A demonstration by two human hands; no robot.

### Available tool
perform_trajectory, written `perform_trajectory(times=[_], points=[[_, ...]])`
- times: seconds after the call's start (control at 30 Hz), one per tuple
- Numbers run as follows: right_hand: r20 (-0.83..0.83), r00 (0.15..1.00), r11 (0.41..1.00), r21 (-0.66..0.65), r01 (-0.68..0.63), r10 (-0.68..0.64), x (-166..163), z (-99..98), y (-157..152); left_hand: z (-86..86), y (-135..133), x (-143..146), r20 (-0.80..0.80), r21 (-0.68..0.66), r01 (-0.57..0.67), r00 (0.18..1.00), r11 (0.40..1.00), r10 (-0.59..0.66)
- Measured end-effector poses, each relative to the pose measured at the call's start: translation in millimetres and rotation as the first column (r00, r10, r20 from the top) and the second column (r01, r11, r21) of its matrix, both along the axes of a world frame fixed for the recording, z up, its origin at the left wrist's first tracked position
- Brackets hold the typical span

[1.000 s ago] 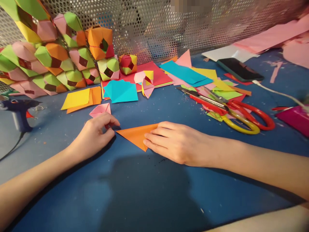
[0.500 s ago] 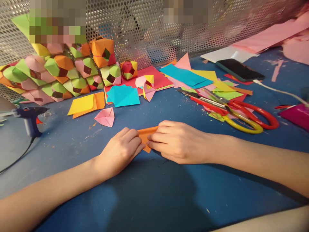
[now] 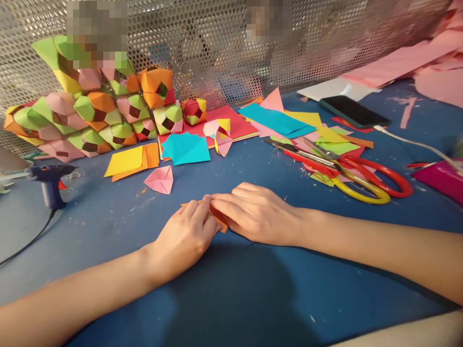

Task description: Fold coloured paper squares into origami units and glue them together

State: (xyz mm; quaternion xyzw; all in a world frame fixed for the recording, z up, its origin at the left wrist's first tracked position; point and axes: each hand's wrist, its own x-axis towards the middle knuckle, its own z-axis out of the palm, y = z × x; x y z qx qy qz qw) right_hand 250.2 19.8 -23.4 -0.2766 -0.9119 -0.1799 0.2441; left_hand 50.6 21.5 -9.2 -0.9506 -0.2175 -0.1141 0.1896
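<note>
A small folded piece of orange paper (image 3: 221, 220) lies on the blue table, mostly covered by my hands. My left hand (image 3: 190, 229) is closed on its left part, fingers bent over it. From the right, my right hand (image 3: 255, 212) presses on the paper, its fingertips meeting those of the left hand. Just beyond my left hand sits a folded pink paper piece (image 3: 160, 180). Behind it are yellow and orange paper squares (image 3: 126, 162) and a stack of blue paper (image 3: 186, 148).
Folded paper modules (image 3: 94, 113) are piled against a perforated metal screen (image 3: 213, 48). A hot glue gun (image 3: 52, 183) stands at left, its cord trailing forward. Scissors (image 3: 356, 180) lie on paper scraps at right, near a phone (image 3: 354, 111) with a white cable.
My right hand has slid left along the orange paper until its fingertips meet my left hand's. Less of the paper shows between them. The view has shifted slightly.
</note>
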Motion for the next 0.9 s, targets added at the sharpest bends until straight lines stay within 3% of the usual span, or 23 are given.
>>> perform_trajectory(times=[0.23,0.4,0.7,0.9], points=[[0.057,0.998,1.000,0.022,-0.014,0.013,1,1.4,-2,-0.4,0,0,-0.021,-0.044,0.018,1.000,0.999,-0.019],[0.171,0.983,0.998,-0.003,0.067,-0.066,0,1.4,-4,0.2,1,0,-0.030,-0.040,0.019,0.999,0.999,-0.020],[0.235,0.934,0.961,0.120,0.248,-0.270,2,5.8,-12,-0.7,-2,-1,-0.104,0.123,-0.085,0.990,0.989,0.098],[0.282,0.897,0.940,0.099,0.326,-0.341,12,8.9,-14,4.4,-2,-2,-0.086,0.175,-0.164,0.980,0.971,0.181]])
